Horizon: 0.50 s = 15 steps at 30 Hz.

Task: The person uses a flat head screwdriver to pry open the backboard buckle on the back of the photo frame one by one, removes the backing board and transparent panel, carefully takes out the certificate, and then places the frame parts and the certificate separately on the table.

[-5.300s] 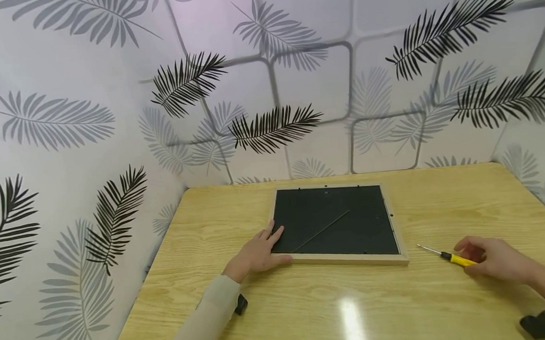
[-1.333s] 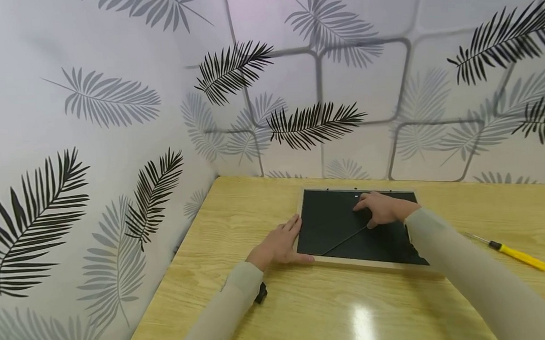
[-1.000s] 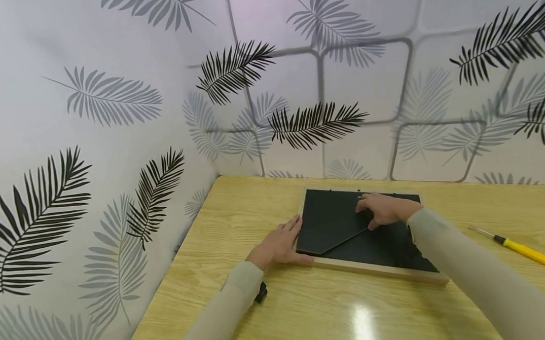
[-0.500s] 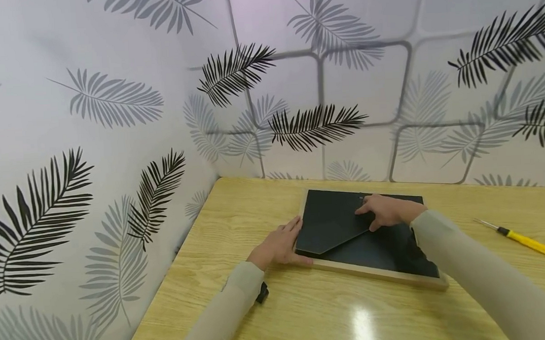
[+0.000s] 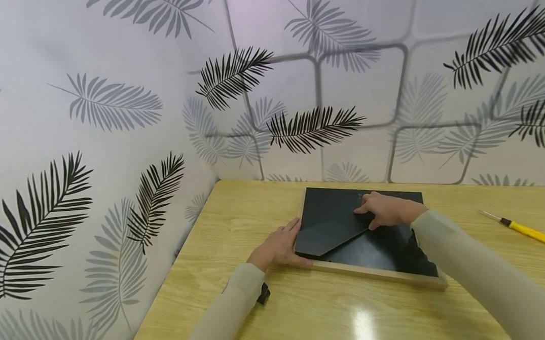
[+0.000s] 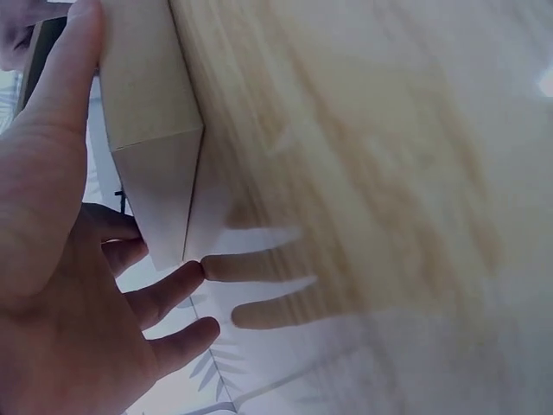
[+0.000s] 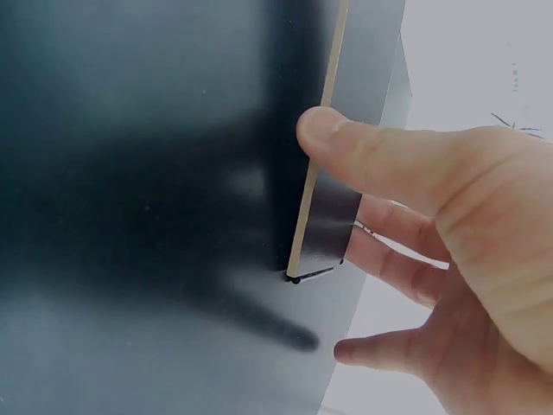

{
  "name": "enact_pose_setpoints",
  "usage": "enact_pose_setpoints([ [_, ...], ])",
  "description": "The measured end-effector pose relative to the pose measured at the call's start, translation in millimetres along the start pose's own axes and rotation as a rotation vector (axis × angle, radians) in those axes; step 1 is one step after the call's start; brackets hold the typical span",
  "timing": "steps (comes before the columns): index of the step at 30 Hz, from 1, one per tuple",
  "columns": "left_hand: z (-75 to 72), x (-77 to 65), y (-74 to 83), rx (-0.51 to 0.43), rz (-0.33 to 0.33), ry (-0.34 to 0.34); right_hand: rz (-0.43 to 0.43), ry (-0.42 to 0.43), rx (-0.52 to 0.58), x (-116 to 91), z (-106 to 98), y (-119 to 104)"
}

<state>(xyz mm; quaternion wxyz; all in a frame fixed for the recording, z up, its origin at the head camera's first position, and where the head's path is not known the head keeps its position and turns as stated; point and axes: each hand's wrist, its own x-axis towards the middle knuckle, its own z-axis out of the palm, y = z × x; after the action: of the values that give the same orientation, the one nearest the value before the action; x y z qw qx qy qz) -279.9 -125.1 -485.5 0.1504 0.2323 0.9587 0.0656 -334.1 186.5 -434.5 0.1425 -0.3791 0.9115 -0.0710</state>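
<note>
A picture frame [image 5: 378,274] with a light wood rim and a black back lies face down on the table. A black stand flap [image 5: 327,216] on its left part is tilted up along a diagonal edge, above the black backing board [image 5: 385,251]. My right hand [image 5: 385,209] pinches this flap; in the right wrist view the thumb [image 7: 333,138] lies over its pale edge, the other fingers behind it. My left hand [image 5: 278,247] braces the frame's near left corner, thumb [image 6: 65,69] along the front rail, other fingers extended by the left side.
A yellow and black screwdriver [image 5: 528,233] lies on the wooden table [image 5: 238,212] to the right of the frame. Behind and to the left stand walls [image 5: 129,120] covered in a feather pattern.
The screwdriver was in my right hand and now lies on the table. My right hand has come to the flap and raised it off the backing. The left hand stays at its corner.
</note>
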Motion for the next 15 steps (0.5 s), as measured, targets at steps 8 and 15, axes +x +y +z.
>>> enact_pose_setpoints([
  [8,-2.0,-0.7,0.2,-0.073,0.031,0.026,-0.020,0.063,-0.097,-11,-17,-9],
  [15,-0.8,-0.7,-1.0,-0.055,0.044,0.008,0.013,-0.003,-0.019,-20,-14,-8],
])
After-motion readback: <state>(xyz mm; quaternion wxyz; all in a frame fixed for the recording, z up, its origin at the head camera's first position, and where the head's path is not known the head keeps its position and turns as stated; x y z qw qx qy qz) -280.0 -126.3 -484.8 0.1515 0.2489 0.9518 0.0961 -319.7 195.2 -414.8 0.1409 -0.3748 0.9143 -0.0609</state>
